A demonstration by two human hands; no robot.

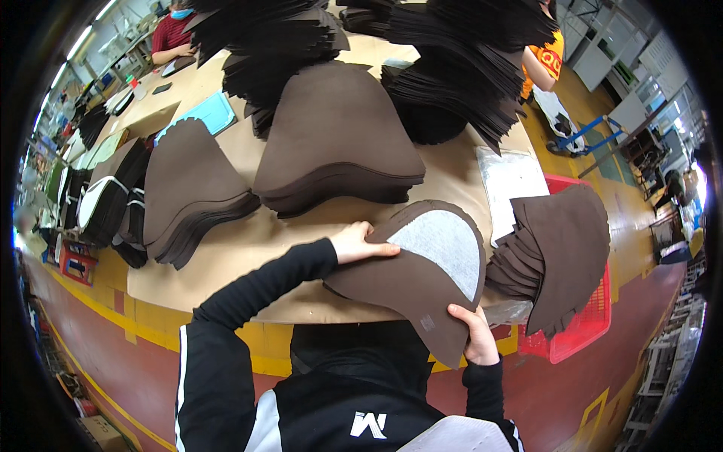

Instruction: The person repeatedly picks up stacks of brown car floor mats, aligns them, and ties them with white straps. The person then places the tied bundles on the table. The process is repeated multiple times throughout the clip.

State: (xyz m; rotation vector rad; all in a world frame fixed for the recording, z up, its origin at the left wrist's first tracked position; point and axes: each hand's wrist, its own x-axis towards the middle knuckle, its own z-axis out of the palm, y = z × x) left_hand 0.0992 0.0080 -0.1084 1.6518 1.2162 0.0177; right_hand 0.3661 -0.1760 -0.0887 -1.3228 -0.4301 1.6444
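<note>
Both my hands hold a curved brown cut panel [380, 280] with a pale grey-white fabric patch [444, 245] on its upper right part. My left hand [355, 244] grips its upper left edge, thumb on top and fingers underneath. At the lower right end, my right hand [479, 336] pinches the panel with the thumb on its face. The panel is tilted over the table's front edge. Just beyond it lies a neat stack of brown panels [339, 128]. Right of my right hand, a fanned pile of brown panels [568, 245] rests over a red plastic basket [557, 348].
Another brown stack [192, 177] stands left on the tan-covered table [218, 279]. Tall dark piles [452, 45] rise at the back. A blue tray [215, 113] and a clear plastic sheet [512, 181] also lie there. One person [172, 38] sits far left; another [544, 64] stands at right.
</note>
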